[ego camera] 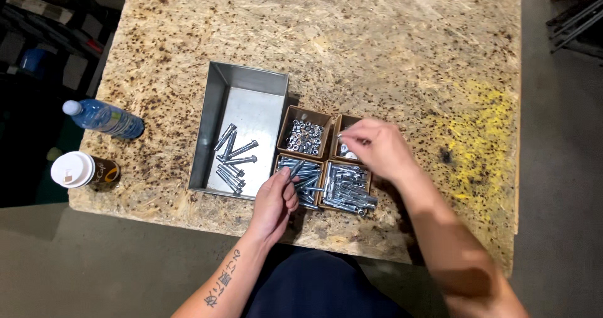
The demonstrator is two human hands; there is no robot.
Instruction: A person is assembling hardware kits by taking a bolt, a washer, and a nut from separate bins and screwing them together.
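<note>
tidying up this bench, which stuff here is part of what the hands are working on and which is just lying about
In use:
- left hand holding a bolt over the near-left box of bolts
- right hand picking in the far-right small box
- box of nuts
- near-right box of bolts
- metal tray with a few bolts

Lying about:
- water bottle
- lidded cup

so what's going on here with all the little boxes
A person stands at a chipboard table sorting hardware. The left hand holds a bolt over the lower-left cardboard box of bolts. The right hand pinches something small over the upper-right box; what it is cannot be made out. A third box holds nuts. A metal tray alongside holds several bolts. A water bottle and a lidded cup lie at the left edge.
</note>
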